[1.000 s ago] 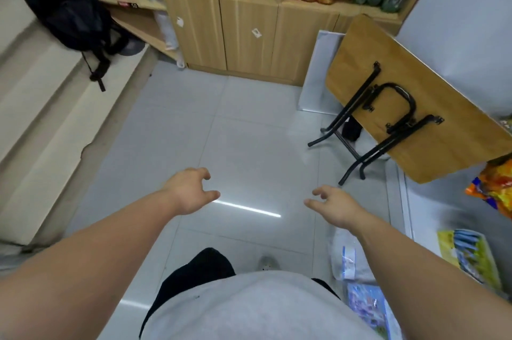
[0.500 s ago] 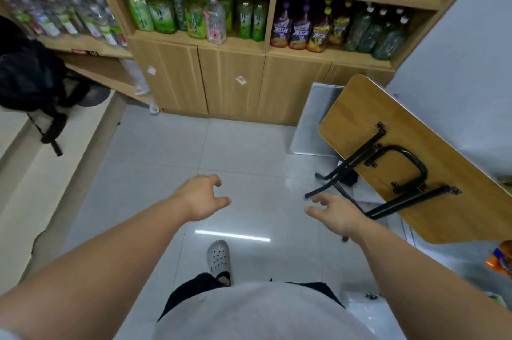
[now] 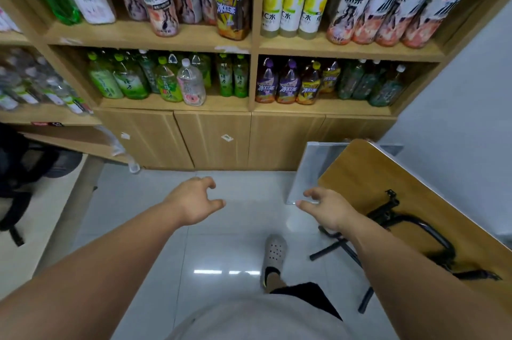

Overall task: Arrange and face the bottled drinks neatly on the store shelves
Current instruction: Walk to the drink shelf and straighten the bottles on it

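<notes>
The shelves (image 3: 177,105) have drawn nearer and fill the view; left hand (image 3: 194,202) and right hand (image 3: 327,208) hover empty, fingers spread, below them. Approach step: next, reach for the stray clear bottle (image 3: 191,84) among the green ones

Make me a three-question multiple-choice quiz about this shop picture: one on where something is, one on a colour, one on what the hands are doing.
1. Where does the clear pink-labelled bottle stand?
A. among the green tea bottles on the lower shelf
B. on the floor
C. on the folded table

2. What colour are the caps of the three lemon drink bottles?
A. red
B. white
C. black

3. What are the hands doing?
A. both grip bottles
B. one grips a bottle
C. both are empty

Answers:
1 A: it stands at the front of the green row.
2 B: all three caps look white.
3 C: the left hand and right hand hang over the floor with loosely curled fingers, well short of the shelves.
</notes>
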